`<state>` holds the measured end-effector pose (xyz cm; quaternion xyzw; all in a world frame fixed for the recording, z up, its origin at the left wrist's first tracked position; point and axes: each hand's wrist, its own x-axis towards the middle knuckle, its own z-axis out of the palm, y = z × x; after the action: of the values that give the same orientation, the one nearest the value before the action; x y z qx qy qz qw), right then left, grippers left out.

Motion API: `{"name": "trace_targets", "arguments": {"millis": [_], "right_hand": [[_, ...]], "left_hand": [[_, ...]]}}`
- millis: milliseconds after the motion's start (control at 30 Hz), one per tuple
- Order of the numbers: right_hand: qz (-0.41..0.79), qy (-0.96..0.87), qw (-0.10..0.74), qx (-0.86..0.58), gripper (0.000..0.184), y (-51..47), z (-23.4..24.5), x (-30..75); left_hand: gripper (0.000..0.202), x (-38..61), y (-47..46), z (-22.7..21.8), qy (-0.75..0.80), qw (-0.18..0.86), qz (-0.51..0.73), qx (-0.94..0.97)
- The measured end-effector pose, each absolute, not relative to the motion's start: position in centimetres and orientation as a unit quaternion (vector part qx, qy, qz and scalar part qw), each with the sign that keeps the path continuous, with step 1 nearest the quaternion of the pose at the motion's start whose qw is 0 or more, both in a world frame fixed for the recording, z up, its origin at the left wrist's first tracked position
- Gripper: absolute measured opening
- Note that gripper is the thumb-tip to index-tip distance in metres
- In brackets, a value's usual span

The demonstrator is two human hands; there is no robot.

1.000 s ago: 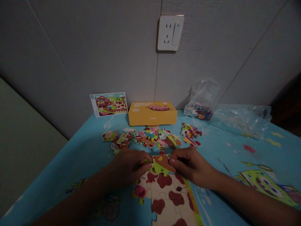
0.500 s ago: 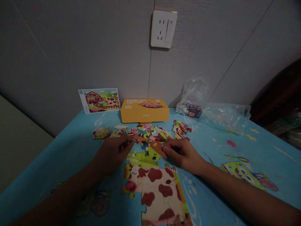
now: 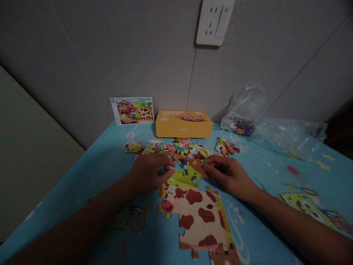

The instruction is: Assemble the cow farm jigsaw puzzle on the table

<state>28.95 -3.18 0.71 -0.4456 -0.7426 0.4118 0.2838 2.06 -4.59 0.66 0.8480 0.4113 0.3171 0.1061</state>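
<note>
My right hand (image 3: 227, 175) pinches the right edge of a green and brown puzzle piece (image 3: 196, 166), just past the far edge of the joined puzzle section (image 3: 198, 217). That section shows a white cow with brown patches and lies flat on the cloth. My left hand (image 3: 150, 173) hovers over its far left corner, thumb and forefinger a little apart with nothing visible between them. Beyond both hands, loose puzzle pieces (image 3: 168, 148) lie in a heap, partly hidden by my left hand. A smaller group of pieces (image 3: 226, 146) sits to the right.
Against the wall stand a yellow puzzle box (image 3: 183, 127) and a farm picture card (image 3: 135, 111). A clear plastic bag (image 3: 244, 110) with more pieces lies at the back right. The blue cartoon tablecloth (image 3: 261, 154) covers the table; a wall socket (image 3: 213, 24) is above.
The view has shifted, so everything sits further right and a little higher. My left hand has come nearer the joined section's far edge. My right hand still holds the piece.
</note>
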Motion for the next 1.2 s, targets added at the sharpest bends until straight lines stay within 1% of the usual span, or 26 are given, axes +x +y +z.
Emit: {"name": "trace_targets", "arguments": {"millis": [100,267,333,367,400,533,667,800,933,1200], "right_hand": [[0.423,-0.742,0.281,-0.438,0.034,-3.2,0.6,29.1],[0.447,-0.742,0.287,-0.409,0.033,-3.6,0.8,29.0],[0.451,-0.750,0.279,-0.396,0.033,-3.8,0.9,29.0],[0.454,-0.755,0.272,-0.388,0.032,-3.9,0.9,29.0],[0.457,-0.759,0.263,-0.381,0.032,-4.0,0.8,29.0],[0.464,-0.770,0.235,-0.368,0.032,-4.1,0.6,29.0],[0.462,-0.772,0.226,-0.373,0.034,-4.0,0.5,28.9],[0.444,-0.780,0.216,-0.385,0.036,-3.9,0.6,28.9],[0.431,-0.785,0.218,-0.388,0.032,-3.8,0.6,29.0],[0.444,-0.773,0.224,-0.394,0.029,-3.8,0.4,28.9]], "left_hand": [[0.014,2.1,-4.6,0.6,0.385,0.093,0.326,0.858],[0.050,2.6,-5.0,0.7,0.352,0.133,0.296,0.878],[0.059,2.8,-5.2,0.7,0.342,0.139,0.284,0.885],[0.060,2.9,-5.3,0.6,0.341,0.137,0.283,0.886],[0.058,2.9,-5.3,0.6,0.338,0.132,0.287,0.887],[0.037,3.0,-5.2,0.4,0.319,0.118,0.307,0.889],[0.028,3.1,-5.1,0.5,0.315,0.122,0.315,0.887],[0.025,3.1,-5.0,0.4,0.325,0.125,0.327,0.878],[0.023,3.0,-5.0,0.1,0.331,0.124,0.328,0.876],[0.039,2.9,-4.9,0.1,0.332,0.144,0.339,0.868]]}}
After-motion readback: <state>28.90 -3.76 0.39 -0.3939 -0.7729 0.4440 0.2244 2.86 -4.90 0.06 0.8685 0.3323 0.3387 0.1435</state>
